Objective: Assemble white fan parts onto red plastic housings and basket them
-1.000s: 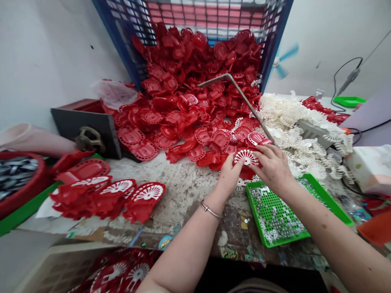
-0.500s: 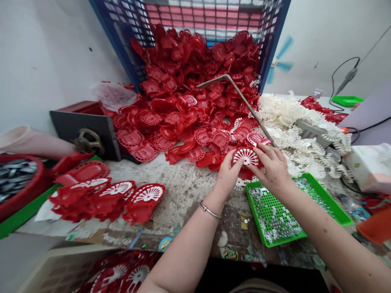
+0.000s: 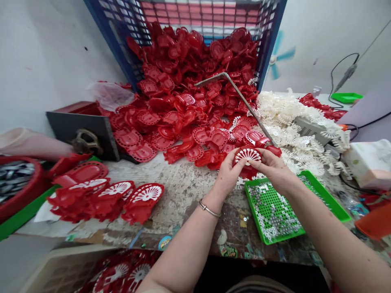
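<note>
Between my two hands is a red plastic part with a white fan-shaped insert [image 3: 249, 155] seated on its face. My left hand [image 3: 228, 173] grips its left side, thumb pressed on the white piece. On the right side my right hand [image 3: 273, 167] has its fingers curled round the edge, its thumb also on the insert. Behind the hands lies a large heap of similar red parts [image 3: 171, 116]. White fan inserts [image 3: 296, 138] are piled to the right. Just under my right forearm sits a green tray [image 3: 259, 228] holding small metal rings.
Finished-looking red parts with white inserts [image 3: 143, 199] stand in stacks at the left. A blue crate [image 3: 117, 49] tips red parts onto the bench. A bent metal bar [image 3: 241, 97] rises behind my hands. At far left is a red basin [image 3: 39, 175] of metal strips.
My right hand has closed in on the right edge of the red part, its fingers now curled rather than spread over it. The left hand keeps its hold; the view shifts slightly.
</note>
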A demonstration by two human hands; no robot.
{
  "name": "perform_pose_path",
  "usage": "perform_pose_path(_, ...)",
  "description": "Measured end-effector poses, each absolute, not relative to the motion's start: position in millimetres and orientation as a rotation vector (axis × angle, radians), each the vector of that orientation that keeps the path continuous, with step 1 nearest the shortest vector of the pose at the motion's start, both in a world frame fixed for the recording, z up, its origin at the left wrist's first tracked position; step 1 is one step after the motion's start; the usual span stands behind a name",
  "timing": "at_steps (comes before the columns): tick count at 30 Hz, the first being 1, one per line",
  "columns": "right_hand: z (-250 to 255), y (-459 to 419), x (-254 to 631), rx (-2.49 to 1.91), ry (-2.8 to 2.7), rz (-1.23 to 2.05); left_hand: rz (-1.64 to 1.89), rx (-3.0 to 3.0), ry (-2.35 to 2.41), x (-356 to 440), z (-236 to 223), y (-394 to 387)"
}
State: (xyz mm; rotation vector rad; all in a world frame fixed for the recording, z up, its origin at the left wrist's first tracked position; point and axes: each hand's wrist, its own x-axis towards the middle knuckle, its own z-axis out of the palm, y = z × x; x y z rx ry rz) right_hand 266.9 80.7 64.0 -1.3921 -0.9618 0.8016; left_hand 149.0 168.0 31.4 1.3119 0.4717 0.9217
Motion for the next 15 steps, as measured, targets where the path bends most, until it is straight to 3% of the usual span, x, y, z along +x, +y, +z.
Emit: perform_pose_path(15,72.1,77.9,267.7,-1.353,-0.877,0.904,0.934,1.444,0.496,148.8,33.0,166.8)
